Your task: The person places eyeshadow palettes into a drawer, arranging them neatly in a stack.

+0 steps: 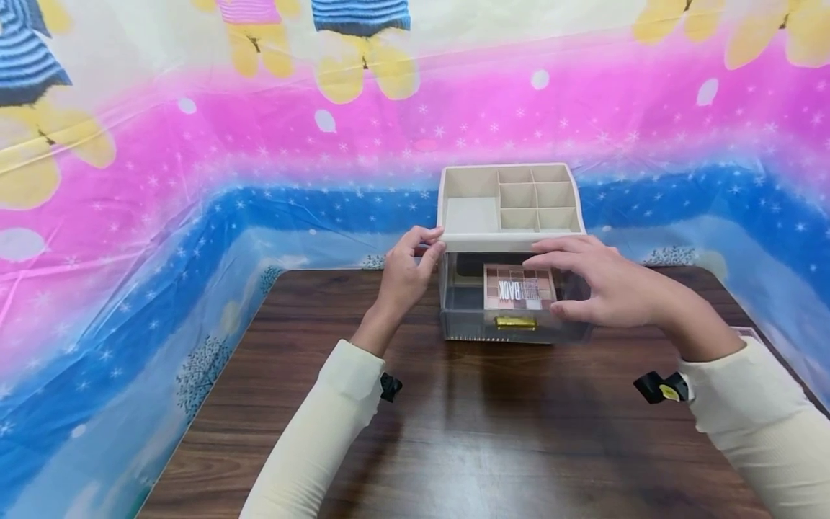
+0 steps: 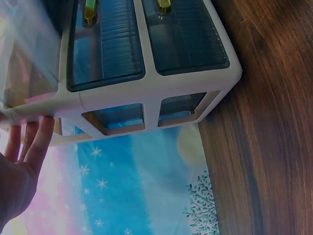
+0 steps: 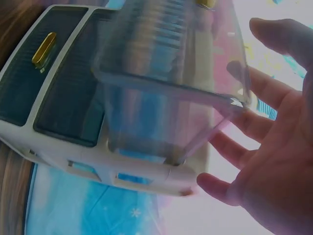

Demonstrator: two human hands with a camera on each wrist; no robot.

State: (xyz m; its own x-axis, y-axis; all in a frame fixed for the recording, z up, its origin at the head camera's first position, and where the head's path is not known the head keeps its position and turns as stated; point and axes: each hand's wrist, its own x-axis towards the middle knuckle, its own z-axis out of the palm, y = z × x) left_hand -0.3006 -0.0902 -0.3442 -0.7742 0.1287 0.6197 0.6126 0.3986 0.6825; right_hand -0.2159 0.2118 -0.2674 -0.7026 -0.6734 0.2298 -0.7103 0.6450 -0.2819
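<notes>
Fingers of the left hand (image 1: 408, 268) touch a cream organizer (image 1: 489, 244) on the table (image 1: 292, 404) in the head view; the right hand (image 1: 603, 288) spreads beside its pulled-out drawer (image 1: 467, 326), a palette (image 1: 519, 286) inside. The left wrist view adds two closed lower drawers (image 2: 188, 46) and those fingers straight; the right wrist view, a palm, fingers relaxed, gripping nothing.
</notes>
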